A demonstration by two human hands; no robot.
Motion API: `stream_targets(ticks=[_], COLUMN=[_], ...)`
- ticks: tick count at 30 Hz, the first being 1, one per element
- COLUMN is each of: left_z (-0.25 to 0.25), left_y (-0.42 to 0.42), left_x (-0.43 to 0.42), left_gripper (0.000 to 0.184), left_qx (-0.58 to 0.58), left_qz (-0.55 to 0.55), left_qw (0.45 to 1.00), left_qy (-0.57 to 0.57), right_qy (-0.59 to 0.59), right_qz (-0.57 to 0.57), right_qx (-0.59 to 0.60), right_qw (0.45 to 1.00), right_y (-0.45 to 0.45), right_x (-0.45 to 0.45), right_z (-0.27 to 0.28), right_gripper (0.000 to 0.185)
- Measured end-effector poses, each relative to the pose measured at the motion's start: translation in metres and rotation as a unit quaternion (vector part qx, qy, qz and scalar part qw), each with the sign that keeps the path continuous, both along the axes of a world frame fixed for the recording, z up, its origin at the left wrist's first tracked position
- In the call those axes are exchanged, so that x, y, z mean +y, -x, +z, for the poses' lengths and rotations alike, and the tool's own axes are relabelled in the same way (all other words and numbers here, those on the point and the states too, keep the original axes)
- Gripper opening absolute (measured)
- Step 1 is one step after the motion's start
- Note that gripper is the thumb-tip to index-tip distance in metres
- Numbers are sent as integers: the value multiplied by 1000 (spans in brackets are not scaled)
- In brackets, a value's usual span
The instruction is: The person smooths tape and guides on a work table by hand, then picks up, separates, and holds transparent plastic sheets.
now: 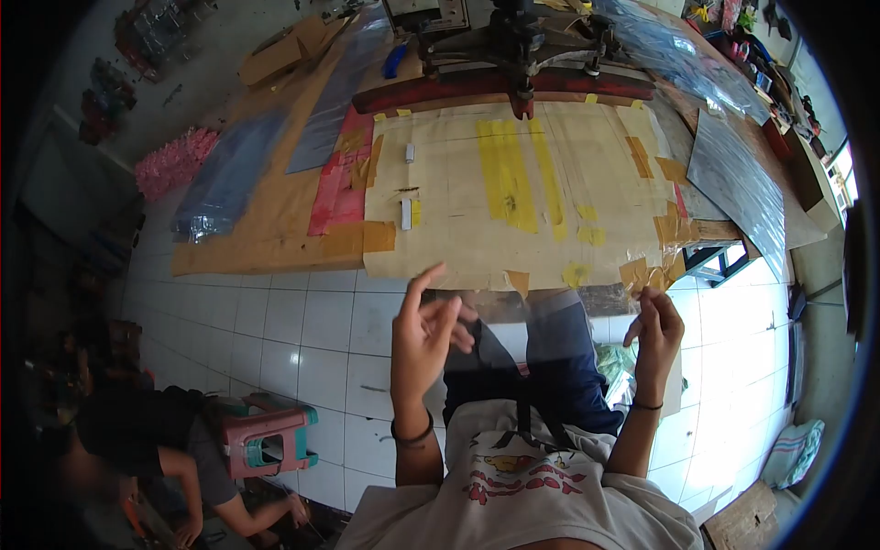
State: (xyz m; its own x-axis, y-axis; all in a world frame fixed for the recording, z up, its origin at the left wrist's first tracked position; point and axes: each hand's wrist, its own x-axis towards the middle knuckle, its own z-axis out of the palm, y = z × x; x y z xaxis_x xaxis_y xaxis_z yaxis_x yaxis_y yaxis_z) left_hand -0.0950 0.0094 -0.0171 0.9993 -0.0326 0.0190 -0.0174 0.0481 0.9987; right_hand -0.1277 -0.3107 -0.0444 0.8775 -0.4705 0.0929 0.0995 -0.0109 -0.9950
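Centrally, your left hand (429, 323), half open with its index finger extended, is near the front edge of a taped beige sheet (596, 174) on the worktop (298, 215). Your right hand (658, 323) curls near its right corner; whether either grips anything is unclear.

Fisheye bowed edges, corners fell blk, daylight came via far-R window (841, 176), glare washed out R floor tiles (720, 412), L bkgd was dim, person's head (90, 469) low L was blurred

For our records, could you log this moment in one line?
left hand: near taped surface; right hand: likewise; red bar: surface's far edge
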Motion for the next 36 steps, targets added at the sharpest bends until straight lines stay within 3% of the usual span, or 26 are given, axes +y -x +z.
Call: stream_targets(ticks=[6,10,16,28,32,36], left_z=[19,8,-9,-5,-16,-13], left_y=[-48,-21,-17,-43,-30,-26], left_x=[5,11,6,0,7,10], left_gripper=[49,28,9,16,26,23], left_qx=[-13,-1,-52,-49,-76,-77], left_qz=[24,31,92,183,166,158], left_qw=[996,999,994,976,980,980], left_qy=[-82,-30,-25,-111,-82,-90], right_qy=[3,1,-6,23,33,48], right_qz=[45,177,161,151,151,159], right_qx=[-31,59,49,33,66,67], right_qw=[999,982,986,988,986,984], right_y=[-42,-29,-42,-71,-61,-59], right_x=[15,3,12,25,13,9], right_z=[24,17,12,29,24,30], right_gripper=[33,36,34,32,32,31])
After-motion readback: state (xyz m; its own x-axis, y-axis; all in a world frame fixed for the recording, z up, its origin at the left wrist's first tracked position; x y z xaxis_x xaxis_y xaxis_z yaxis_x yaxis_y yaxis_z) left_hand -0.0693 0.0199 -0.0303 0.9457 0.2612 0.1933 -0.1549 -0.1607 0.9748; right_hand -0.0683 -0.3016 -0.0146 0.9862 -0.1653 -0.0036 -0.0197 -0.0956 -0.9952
